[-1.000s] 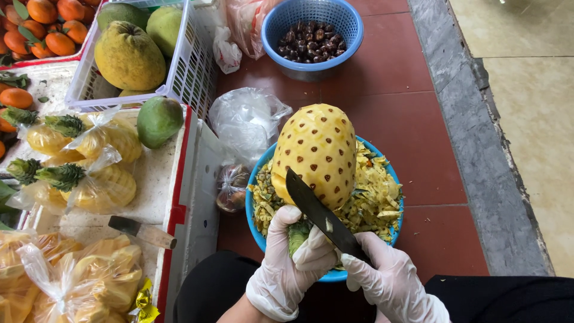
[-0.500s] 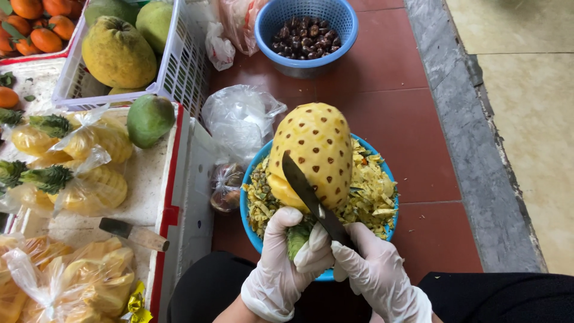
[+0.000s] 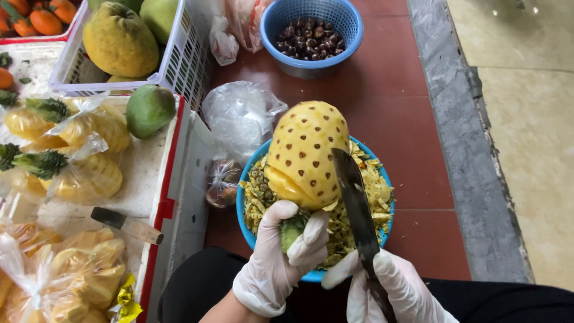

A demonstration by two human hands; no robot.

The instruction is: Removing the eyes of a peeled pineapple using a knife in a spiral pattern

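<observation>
A peeled yellow pineapple (image 3: 308, 152) dotted with brown eyes stands tilted over a blue basin (image 3: 246, 224) full of peelings. My left hand (image 3: 281, 257), in a white glove, grips its green stem end from below. My right hand (image 3: 388, 290), also gloved, holds a dark long-bladed knife (image 3: 356, 203). The blade rests along the pineapple's right side, tip pointing away from me.
A blue basket (image 3: 350, 27) of dark round fruits sits at the back on the red tiles. Crumpled plastic bags (image 3: 239, 116) lie beside the basin. Left: a white crate (image 3: 185, 66) of pomelos, bagged peeled pineapples (image 3: 84, 176), a green fruit (image 3: 149, 110) and a second knife (image 3: 125, 224).
The knife has shifted from across the pineapple's lower left to its right side. The pineapple has turned a little in my left hand.
</observation>
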